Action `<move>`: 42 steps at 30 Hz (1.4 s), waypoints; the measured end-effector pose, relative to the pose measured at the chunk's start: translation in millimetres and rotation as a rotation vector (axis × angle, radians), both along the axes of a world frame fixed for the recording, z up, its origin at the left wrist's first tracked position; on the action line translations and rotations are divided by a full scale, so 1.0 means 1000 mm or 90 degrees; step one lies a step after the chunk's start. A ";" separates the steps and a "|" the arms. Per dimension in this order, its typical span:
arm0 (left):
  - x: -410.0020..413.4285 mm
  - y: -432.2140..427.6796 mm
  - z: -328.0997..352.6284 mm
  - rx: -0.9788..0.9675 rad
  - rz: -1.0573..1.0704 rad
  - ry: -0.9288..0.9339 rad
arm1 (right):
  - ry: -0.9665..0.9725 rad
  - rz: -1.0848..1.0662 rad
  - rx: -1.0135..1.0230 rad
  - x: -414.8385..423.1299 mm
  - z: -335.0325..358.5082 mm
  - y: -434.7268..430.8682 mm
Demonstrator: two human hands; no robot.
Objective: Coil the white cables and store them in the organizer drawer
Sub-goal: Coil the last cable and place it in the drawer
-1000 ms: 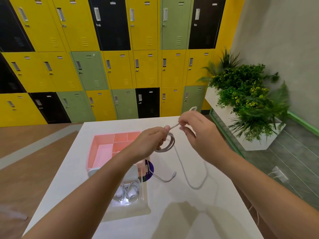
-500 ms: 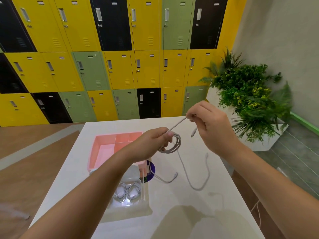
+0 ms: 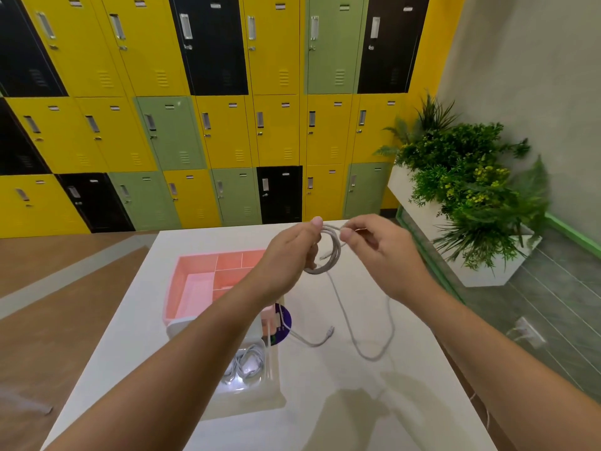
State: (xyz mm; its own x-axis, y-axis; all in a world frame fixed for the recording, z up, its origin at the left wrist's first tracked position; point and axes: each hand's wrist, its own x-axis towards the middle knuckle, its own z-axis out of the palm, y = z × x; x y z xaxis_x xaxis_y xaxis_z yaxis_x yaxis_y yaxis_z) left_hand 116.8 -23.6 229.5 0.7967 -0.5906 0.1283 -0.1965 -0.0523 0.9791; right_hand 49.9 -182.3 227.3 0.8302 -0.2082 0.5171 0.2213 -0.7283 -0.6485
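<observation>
Your left hand grip is closed on the white cable coil, fixing loop size. At 3 o'clock, your right hand pinches the feeding strand. Slack trails toward 6 o'clock onto the bench; the organizer drawer waits at 8 o'clock.

1. The white table is showing a smooth, glossy top that is mirroring light.
2. The pink organizer tray is looking like matt plastic.
3. The clear drawer is looking like glossy see-through plastic.
4. The lockers are showing painted metal.
5. The floor is looking like wood.
</observation>
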 end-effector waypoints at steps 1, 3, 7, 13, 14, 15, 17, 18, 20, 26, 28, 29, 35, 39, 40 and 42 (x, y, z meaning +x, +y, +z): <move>-0.001 -0.001 0.001 -0.011 0.008 0.005 | 0.031 0.006 0.033 -0.001 -0.002 0.004; -0.002 -0.003 0.001 -0.012 0.020 0.011 | 0.081 0.025 0.112 -0.002 -0.004 0.008; 0.000 -0.004 0.000 0.007 0.018 0.031 | 0.190 0.107 0.228 0.000 -0.017 0.018; 0.000 -0.006 -0.004 0.056 0.097 -0.071 | 0.221 0.110 0.368 0.003 -0.022 0.025; 0.000 -0.006 -0.005 0.059 0.102 -0.081 | 0.243 0.126 0.398 0.003 -0.020 0.025; 0.000 -0.006 -0.007 0.060 0.103 -0.088 | 0.267 0.144 0.418 0.003 -0.019 0.024; 0.001 -0.006 -0.012 0.063 0.105 -0.097 | 0.313 0.178 0.442 0.003 -0.016 0.023; 0.001 -0.006 -0.014 0.062 0.105 -0.102 | 0.330 0.192 0.450 0.002 -0.015 0.022; -0.001 -0.006 -0.016 0.060 0.103 -0.122 | 0.357 0.203 0.449 0.001 -0.012 0.022; -0.003 -0.010 -0.016 0.091 0.158 -0.157 | 0.285 0.037 0.330 -0.003 -0.013 0.027; -0.002 -0.011 -0.018 0.103 0.187 -0.155 | 0.116 -0.037 0.235 -0.010 -0.015 0.032; -0.002 -0.012 -0.019 0.095 0.186 -0.143 | 0.056 -0.038 0.180 -0.013 -0.015 0.034; -0.006 -0.023 -0.026 0.010 0.115 0.022 | 0.044 -0.001 -0.030 -0.006 -0.032 0.030; -0.004 -0.018 -0.027 0.041 0.103 -0.023 | 0.123 0.031 0.068 -0.007 -0.030 0.025; -0.004 -0.016 -0.027 0.053 0.099 -0.041 | 0.157 0.050 0.124 -0.008 -0.029 0.024; -0.003 -0.013 -0.028 0.068 0.091 -0.057 | 0.193 0.086 0.252 -0.009 -0.026 0.023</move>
State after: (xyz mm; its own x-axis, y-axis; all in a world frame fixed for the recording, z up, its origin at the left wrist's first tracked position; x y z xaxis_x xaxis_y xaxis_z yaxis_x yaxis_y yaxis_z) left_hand 113.3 -36.7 201.8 0.8619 -0.4858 0.1455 -0.2658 -0.1883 0.9455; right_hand 41.1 -159.5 201.2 0.9636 -0.2198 0.1522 0.0554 -0.3926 -0.9180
